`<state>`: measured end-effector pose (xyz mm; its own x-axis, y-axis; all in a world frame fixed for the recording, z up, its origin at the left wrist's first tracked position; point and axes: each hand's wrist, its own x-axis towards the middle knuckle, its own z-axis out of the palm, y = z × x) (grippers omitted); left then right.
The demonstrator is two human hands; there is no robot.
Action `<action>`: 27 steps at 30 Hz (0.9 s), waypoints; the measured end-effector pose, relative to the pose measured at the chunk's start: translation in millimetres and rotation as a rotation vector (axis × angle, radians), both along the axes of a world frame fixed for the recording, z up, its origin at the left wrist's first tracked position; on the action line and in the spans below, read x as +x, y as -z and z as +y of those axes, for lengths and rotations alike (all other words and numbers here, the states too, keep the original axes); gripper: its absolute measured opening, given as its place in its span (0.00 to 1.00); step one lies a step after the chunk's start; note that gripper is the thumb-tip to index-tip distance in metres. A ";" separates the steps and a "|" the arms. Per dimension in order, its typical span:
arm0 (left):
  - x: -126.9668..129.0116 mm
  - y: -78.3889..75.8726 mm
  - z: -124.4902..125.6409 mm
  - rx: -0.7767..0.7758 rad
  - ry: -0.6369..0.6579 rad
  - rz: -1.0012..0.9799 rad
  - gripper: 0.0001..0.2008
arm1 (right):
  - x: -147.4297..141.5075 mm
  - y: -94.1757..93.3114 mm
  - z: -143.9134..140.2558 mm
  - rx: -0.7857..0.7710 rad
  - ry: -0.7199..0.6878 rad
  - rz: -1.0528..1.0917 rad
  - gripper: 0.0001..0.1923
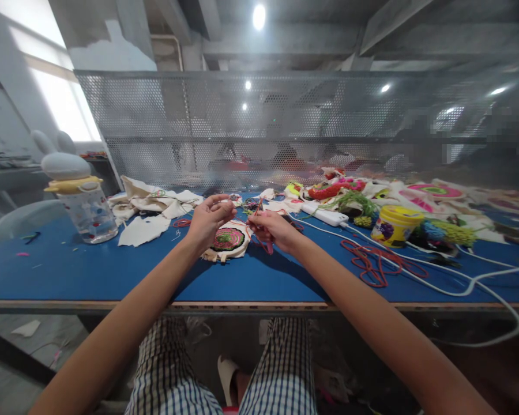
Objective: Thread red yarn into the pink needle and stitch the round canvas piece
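Both my hands are raised over the near middle of the blue table, a small gap between them. My left hand (214,216) has its fingertips drawn together in a pinch; anything between them is too small to make out. In my right hand (270,227) is a slim pink-handled tool (269,248), which looks like a punch needle, with red yarn about it. Below and between the hands lies a round hooped piece of cream cloth (227,239), worked in pink, green and black rings. My left wrist partly covers its left side.
A rabbit-eared water bottle (89,213) stands left beside cream cloth scraps (145,229). To the right are a yellow tub (395,225), a white power strip (324,215), loose red yarn (376,262), white cables (441,288) and heaped yarn pieces. A perforated metal screen (225,124) rises behind.
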<state>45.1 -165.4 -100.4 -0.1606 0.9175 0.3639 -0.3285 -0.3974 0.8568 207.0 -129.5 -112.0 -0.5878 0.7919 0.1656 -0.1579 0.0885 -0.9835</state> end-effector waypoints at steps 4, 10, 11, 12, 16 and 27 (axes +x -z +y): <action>2.0 -0.7 -2.8 0.078 -0.027 0.056 0.20 | 0.4 2.6 -1.5 0.047 -0.013 -0.038 0.06; 3.4 1.5 -4.3 0.170 -0.045 0.266 0.14 | 0.1 -0.8 -2.3 0.080 0.022 0.051 0.12; 3.5 2.2 -4.2 0.158 -0.041 0.272 0.14 | 0.4 -2.5 -2.7 0.072 0.026 0.093 0.13; 3.6 3.0 -4.0 0.145 -0.026 0.279 0.14 | 1.0 -4.3 -3.2 0.064 0.026 0.139 0.14; 4.8 6.3 -3.0 0.119 0.094 0.301 0.14 | 4.6 -10.9 -6.3 0.051 0.018 0.283 0.20; 11.6 7.3 -4.6 0.093 0.087 0.278 0.18 | 3.1 -7.0 -2.8 0.101 0.145 0.227 0.16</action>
